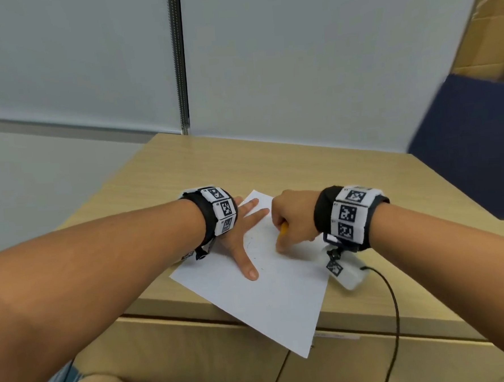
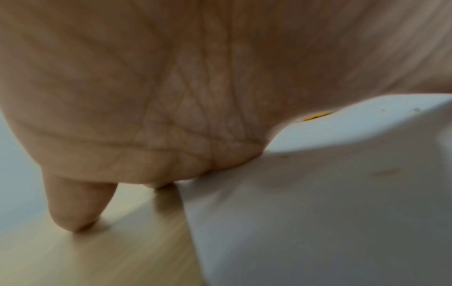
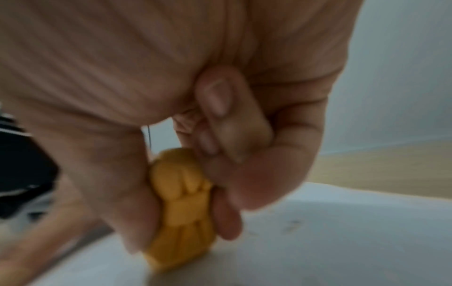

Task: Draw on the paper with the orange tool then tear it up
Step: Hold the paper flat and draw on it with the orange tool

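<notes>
The paper (image 1: 269,302) is laid askew over the worktop's (image 1: 213,163) near edge and pinned under the flat, spread left hand (image 1: 239,239), likely against sliding. The orange tool (image 1: 283,228) is gripped by the curled right hand (image 1: 293,215), tip pressed to the sheet.

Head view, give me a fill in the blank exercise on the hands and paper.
The right hand grips a tool coloured ____.
The left hand lies flat on the paper, gripping ____.
Past the table edge hangs the paper's near ____.
Missing: orange; nothing; corner.
</notes>
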Motion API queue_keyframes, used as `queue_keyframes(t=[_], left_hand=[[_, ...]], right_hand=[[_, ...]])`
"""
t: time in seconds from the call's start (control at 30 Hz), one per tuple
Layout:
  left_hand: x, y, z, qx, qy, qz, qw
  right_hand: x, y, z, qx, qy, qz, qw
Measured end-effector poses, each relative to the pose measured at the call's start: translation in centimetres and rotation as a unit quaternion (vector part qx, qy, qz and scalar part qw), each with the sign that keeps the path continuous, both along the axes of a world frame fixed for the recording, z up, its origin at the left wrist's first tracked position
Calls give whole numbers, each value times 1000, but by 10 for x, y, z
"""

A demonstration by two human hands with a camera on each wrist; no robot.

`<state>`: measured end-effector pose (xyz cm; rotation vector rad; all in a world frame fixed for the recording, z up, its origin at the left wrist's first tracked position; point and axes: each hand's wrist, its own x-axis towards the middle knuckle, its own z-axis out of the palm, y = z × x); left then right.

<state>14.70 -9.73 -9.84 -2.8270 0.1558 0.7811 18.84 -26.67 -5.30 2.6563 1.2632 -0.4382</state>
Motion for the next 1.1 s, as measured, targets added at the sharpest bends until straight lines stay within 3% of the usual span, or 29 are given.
queue_keyframes(t=[0.17,0.33,0.5,0.57,0.7,0.9,1.1], left_hand=[[-1,-1,-3,-13,-1,11,1000],[0,0,0,-8,1,9,1000],[0,-2,-1,2,0,7,1000],[-2,-1,0,-3,1,12,1000],[-1,-3,0,0,10,7,1000],[0,-3,3,-2,30,6,1000],[-2,-2,5,-3,12,2,1000]], right_hand=[[18,-3,8,-7,-96,-49,994],[12,-4,29,43,-27,-68,996],[-18,-4,5,1,58,-21,998],[-10,-6,3,8,53,-37,998],[3,-5,16,16,-46,-46,998],[-19,23,-4,63,34,-13,997],[-3,27,1,42,-82,-31,995]])
